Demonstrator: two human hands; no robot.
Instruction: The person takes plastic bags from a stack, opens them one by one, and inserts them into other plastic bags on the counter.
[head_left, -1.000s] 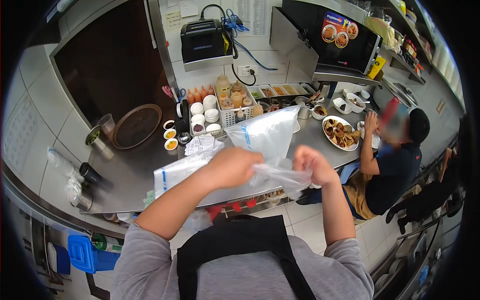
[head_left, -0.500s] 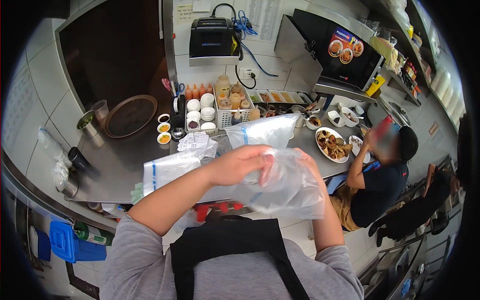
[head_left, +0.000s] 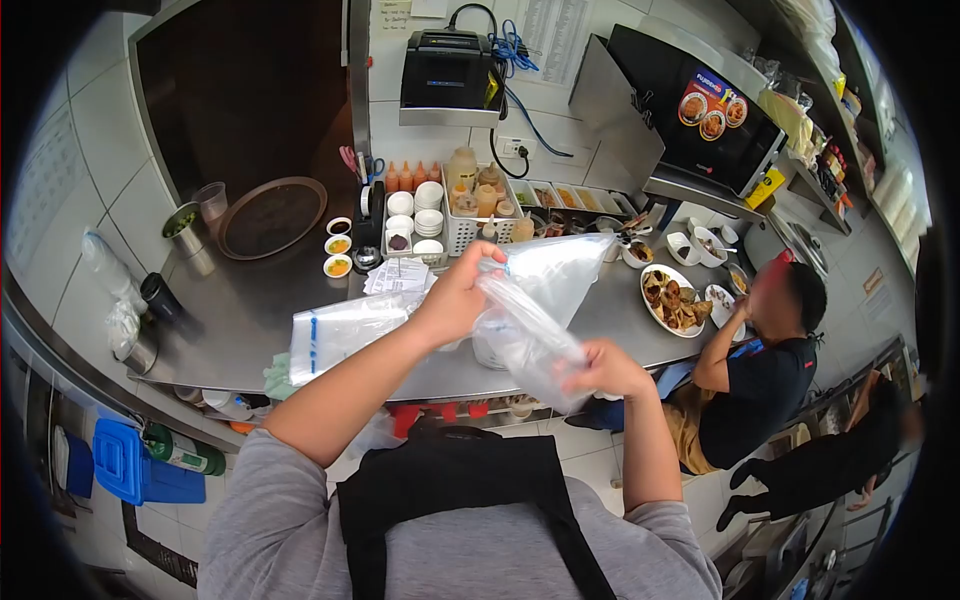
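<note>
A clear plastic bag (head_left: pixel 528 338) is stretched slantwise between my two hands above the counter's front edge. My left hand (head_left: pixel 462 298) grips its upper left end, fingers closed. At the lower right end, my right hand (head_left: pixel 608 368) pinches the bag with its fingers bent in. Just behind it stands another clear bag (head_left: pixel 568 275) with blue print, its lower part partly hidden. Flat bags with a blue printed line (head_left: pixel 335 338) lie on the counter left of my left hand, near some paper slips (head_left: pixel 398 276).
On the steel counter (head_left: pixel 215 340) are a round brown tray (head_left: pixel 272 218), small sauce cups (head_left: pixel 338 266), white bowls (head_left: pixel 428 222) and a basket of bottles (head_left: pixel 465 238). Right, an oval plate of food (head_left: pixel 655 325) lies near a seated person (head_left: pixel 765 380). Another person (head_left: pixel 835 440) is farther right.
My hands have moved apart, the left one up and the right one lower, drawing the crumpled bag into a longer, narrower shape. The view has shifted slightly.
</note>
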